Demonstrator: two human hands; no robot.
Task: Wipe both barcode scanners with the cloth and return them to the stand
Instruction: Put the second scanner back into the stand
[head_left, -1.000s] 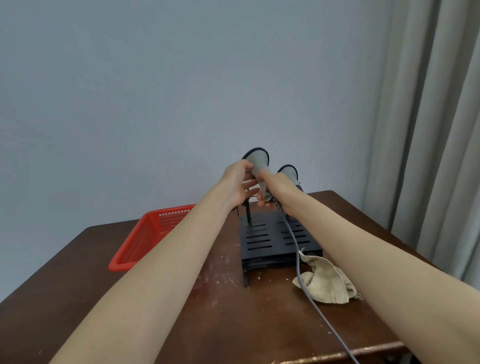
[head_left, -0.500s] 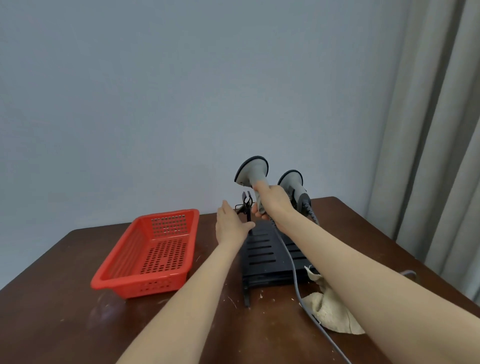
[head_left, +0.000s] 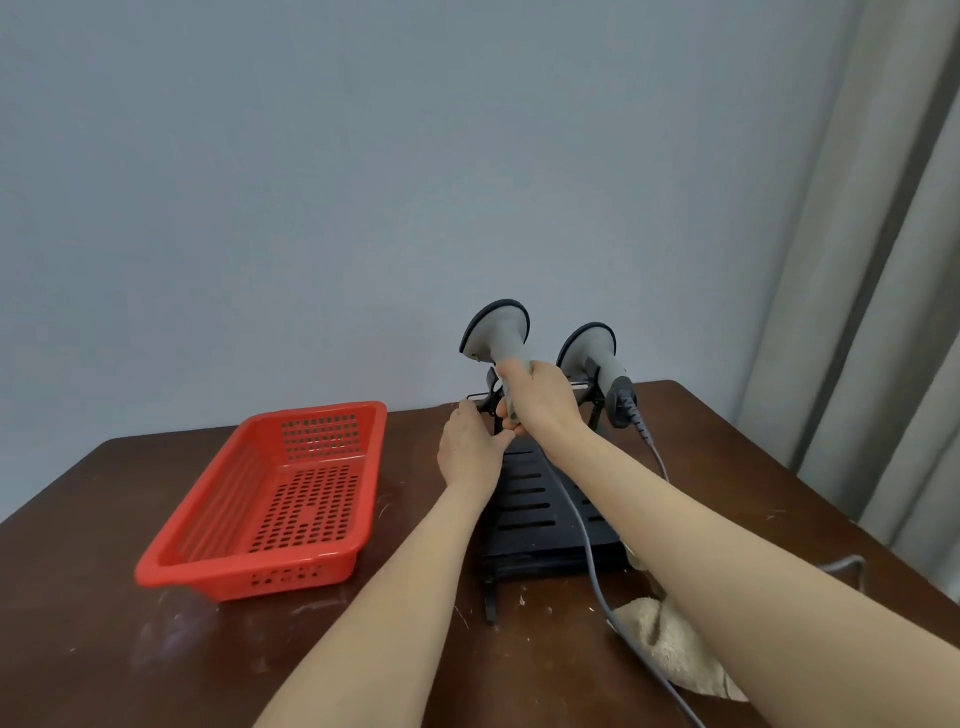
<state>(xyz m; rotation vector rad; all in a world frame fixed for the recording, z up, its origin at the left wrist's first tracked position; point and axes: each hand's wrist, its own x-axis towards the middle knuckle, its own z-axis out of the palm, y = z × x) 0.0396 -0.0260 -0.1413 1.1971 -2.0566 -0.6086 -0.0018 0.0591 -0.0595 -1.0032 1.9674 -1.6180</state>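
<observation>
Scanner one (head_left: 496, 332), long axis near upright with head up, is gripped by its handle in the right hand (head_left: 540, 402) at the left side of the stand (head_left: 524, 501); scanner two (head_left: 592, 353) sits on its right side. Left hand (head_left: 470, 452) touches the stand just beside scanner one, grip undeterminable. Cloth (head_left: 670, 644) and red basket (head_left: 275, 499) on brown table (head_left: 104, 597); curtain (head_left: 883, 260) right.

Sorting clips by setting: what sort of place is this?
Likely a plain indoor room, not a shop floor: bare grey wall, curtain at the right, one worn wooden table holding the scanner stand.
</observation>
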